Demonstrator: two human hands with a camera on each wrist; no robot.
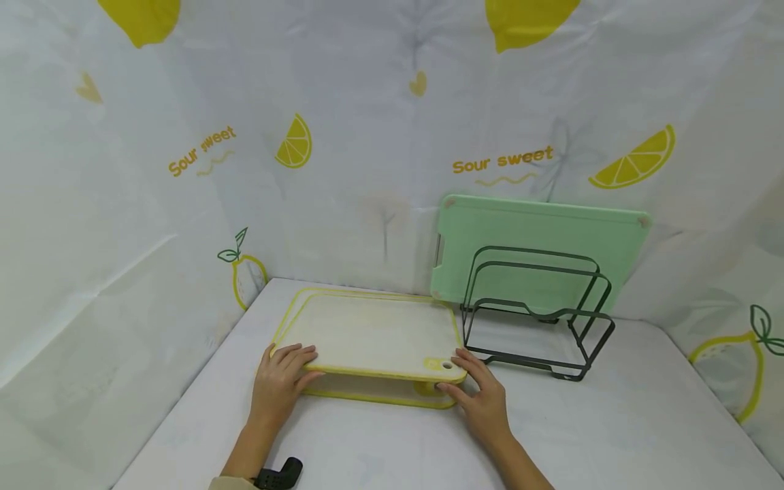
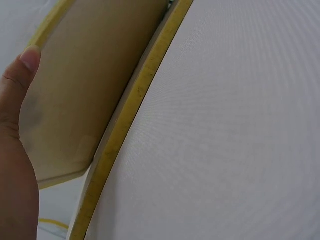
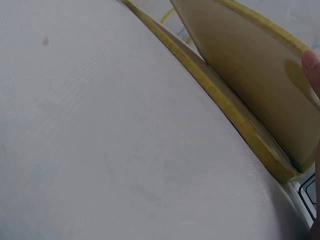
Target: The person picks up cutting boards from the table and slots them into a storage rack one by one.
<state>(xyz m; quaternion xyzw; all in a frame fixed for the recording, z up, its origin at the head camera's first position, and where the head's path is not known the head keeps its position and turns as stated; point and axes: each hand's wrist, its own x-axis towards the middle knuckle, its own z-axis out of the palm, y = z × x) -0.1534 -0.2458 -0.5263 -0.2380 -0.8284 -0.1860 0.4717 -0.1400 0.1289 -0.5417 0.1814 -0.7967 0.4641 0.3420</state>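
A black band (image 1: 278,475) is worn on the left wrist, nearest the camera. By the left hand (image 1: 277,382), the near left part of the upper board (image 1: 373,333) is pinched, fingers above and thumb beneath; by the right hand (image 1: 486,397), the near right corner is pinched beside a round hole. The upper board is off-white and rimmed in yellow, its underside shaded, its near edge raised above a similar lower board (image 1: 373,388) laid flat on the white table (image 1: 367,446). To the right, a green board (image 1: 545,224) is stood at the back of a black rack (image 1: 566,375).
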